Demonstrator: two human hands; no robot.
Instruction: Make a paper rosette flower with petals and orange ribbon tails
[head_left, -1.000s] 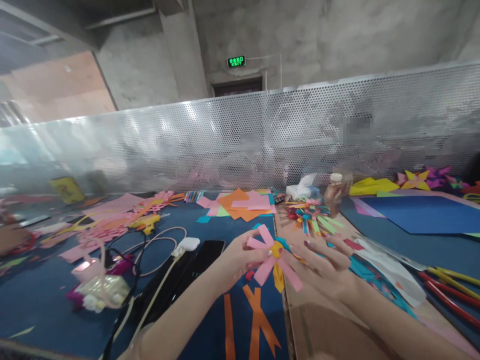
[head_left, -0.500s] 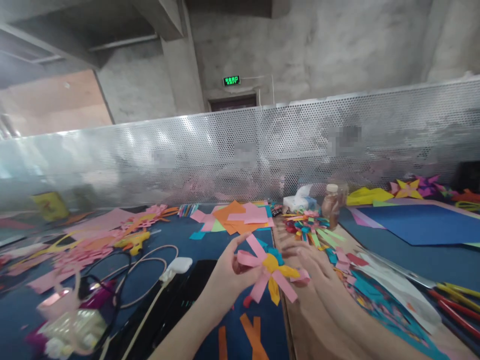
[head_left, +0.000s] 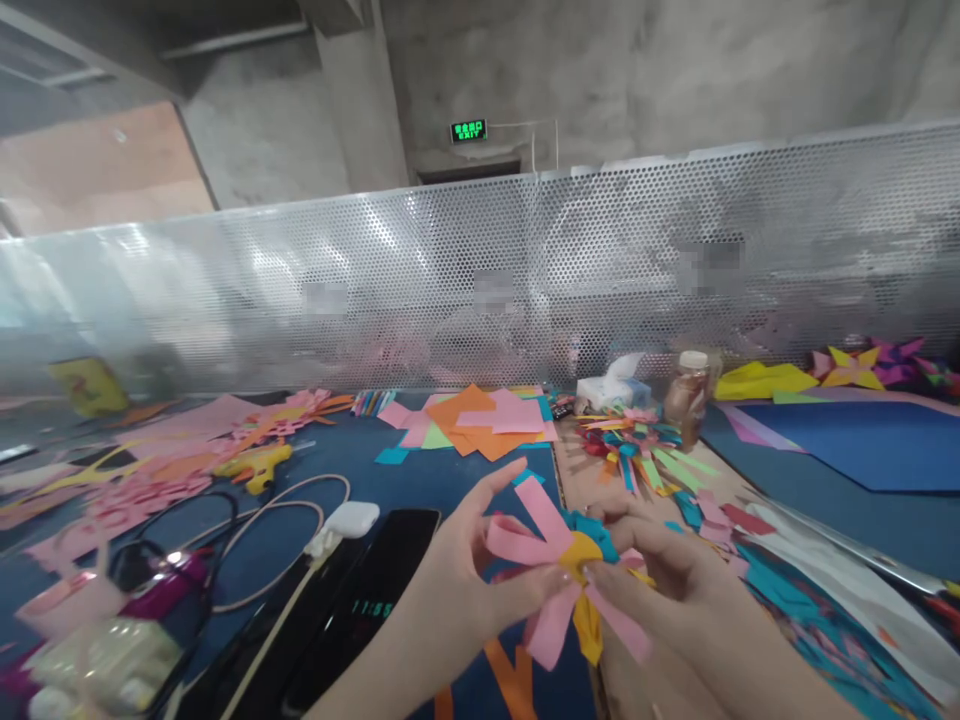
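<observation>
Between my hands is a paper flower (head_left: 551, 545) with pink strip petals, a round yellow centre, yellow folded pieces and some blue paper behind. My left hand (head_left: 480, 580) is closed on its left side, the thumb pressed near the centre and the index finger reaching up behind a pink strip. My right hand (head_left: 667, 580) is closed on the right side, its thumb at the yellow centre and the other fingers curled behind. Orange paper strips (head_left: 514, 680) lie on the blue mat below the flower.
A phone (head_left: 364, 600) and a white charger (head_left: 352, 520) with cables lie left. A yellow glue gun (head_left: 255, 465) sits beyond. Stacked coloured paper (head_left: 480, 420), a tissue box (head_left: 611, 390), a jar (head_left: 688, 395) and a heap of paper strips (head_left: 630, 440) stand at the back. Scissors (head_left: 885, 560) lie right.
My right hand has come in from beside the flower and now grips it, thumb on the centre. The flower has shifted slightly right and down, and the view has tilted downward.
</observation>
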